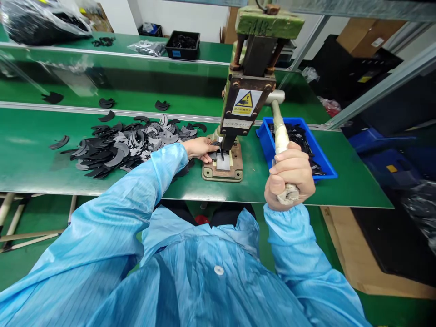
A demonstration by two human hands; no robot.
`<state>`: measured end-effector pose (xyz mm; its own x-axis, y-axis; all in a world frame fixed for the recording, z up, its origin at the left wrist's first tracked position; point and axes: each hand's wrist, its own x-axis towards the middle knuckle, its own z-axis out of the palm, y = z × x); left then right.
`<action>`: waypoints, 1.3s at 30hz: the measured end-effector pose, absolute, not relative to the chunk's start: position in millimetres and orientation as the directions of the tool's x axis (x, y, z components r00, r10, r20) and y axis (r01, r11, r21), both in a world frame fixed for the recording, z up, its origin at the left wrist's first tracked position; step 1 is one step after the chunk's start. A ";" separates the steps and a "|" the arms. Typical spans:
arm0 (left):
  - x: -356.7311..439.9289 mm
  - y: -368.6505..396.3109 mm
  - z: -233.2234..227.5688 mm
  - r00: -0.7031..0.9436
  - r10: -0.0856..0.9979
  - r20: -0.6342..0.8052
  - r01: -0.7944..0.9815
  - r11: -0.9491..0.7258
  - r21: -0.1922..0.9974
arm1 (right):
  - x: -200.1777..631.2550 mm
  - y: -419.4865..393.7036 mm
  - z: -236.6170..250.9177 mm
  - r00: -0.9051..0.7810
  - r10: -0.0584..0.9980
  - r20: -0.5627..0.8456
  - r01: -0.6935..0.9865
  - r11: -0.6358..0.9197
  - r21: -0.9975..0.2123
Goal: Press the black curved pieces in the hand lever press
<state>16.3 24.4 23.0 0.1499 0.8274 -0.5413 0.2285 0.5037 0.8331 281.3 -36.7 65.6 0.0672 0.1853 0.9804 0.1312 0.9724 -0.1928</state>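
The left hand (200,149) pinches a thin black piece (215,150) on the press (238,113) base, under the punch — light, flexible, best held by its outer edge. The right hand (289,175) is fisted round the lever (279,131) — stiff, taped grip.

On the desk (30,159) the press (238,113) stands in the middle, the heap of curved pieces (126,145) left of it, the tray (299,145) right, a bin (182,45) behind
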 end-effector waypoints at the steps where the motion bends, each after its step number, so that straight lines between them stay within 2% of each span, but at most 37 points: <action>1: 18.7 22.3 24.5 0.141 0.830 -0.539 0.211 0.507 0.836 | 281.6 -36.3 69.0 0.061 0.181 0.981 0.128 0.974 -0.188; 4: 25.3 11.9 27.9 0.085 0.854 -0.513 0.124 0.502 0.856 | 282.1 -32.2 93.3 0.046 0.186 0.981 0.102 0.977 -0.190; 9: 28.5 -4.1 29.8 0.041 0.866 -0.498 0.058 0.496 0.866 | 279.3 -13.0 165.5 0.036 0.238 0.970 0.060 0.969 -0.240; 12: 24.1 -9.8 34.4 0.026 0.879 -0.475 0.058 0.473 0.879 | 280.0 -0.4 185.6 0.007 0.319 0.948 0.012 0.948 -0.319; 15: 13.6 -23.5 43.6 -0.003 0.913 -0.409 0.054 0.408 0.911 | 283.5 3.6 158.1 0.059 0.425 0.903 0.018 0.904 -0.426; 17: 6.6 -41.1 50.4 0.013 0.939 -0.343 0.044 0.342 0.939 | 283.3 -2.5 116.9 0.106 0.554 0.826 0.043 0.827 -0.560; 20: 3.7 -76.0 59.0 0.125 0.964 -0.235 0.024 0.233 0.972 | 272.4 -26.2 48.5 -0.085 0.735 0.673 0.053 0.678 -0.733; 22: 8.2 -97.9 62.5 0.188 0.966 -0.179 0.017 0.179 0.984 | 259.0 -46.7 14.9 -0.218 0.801 0.557 0.057 0.580 -0.812; 24: 15.8 -114.4 63.8 0.214 0.965 -0.152 0.029 0.149 0.988 | 244.8 -64.8 -4.2 -0.276 0.823 0.497 0.056 0.530 -0.846; 27: 26.0 -128.5 64.3 0.212 0.967 -0.144 0.066 0.133 0.989 | 230.8 -81.9 -12.5 -0.277 0.838 0.470 0.054 0.502 -0.863; 31: 30.2 -134.2 69.7 0.234 0.961 -0.147 0.080 0.131 0.988 | 228.8 -92.0 -11.5 -0.250 0.846 0.470 0.071 0.501 -0.863; 36: 28.6 -127.5 76.9 0.352 0.906 -0.237 0.033 0.241 0.970 | 233.8 -99.9 -9.7 -0.273 0.828 0.489 0.127 0.535 -0.835; 39: 26.2 -119.8 73.3 0.321 0.915 -0.245 0.070 0.235 0.969 | 237.8 -99.9 -3.7 -0.297 0.806 0.512 0.186 0.575 -0.796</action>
<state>26.2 -119.8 73.3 0.3211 0.9148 -0.2450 0.0699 0.2351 0.9695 237.8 -99.9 -3.7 -0.2973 0.8056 0.5124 0.1864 0.5754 -0.7964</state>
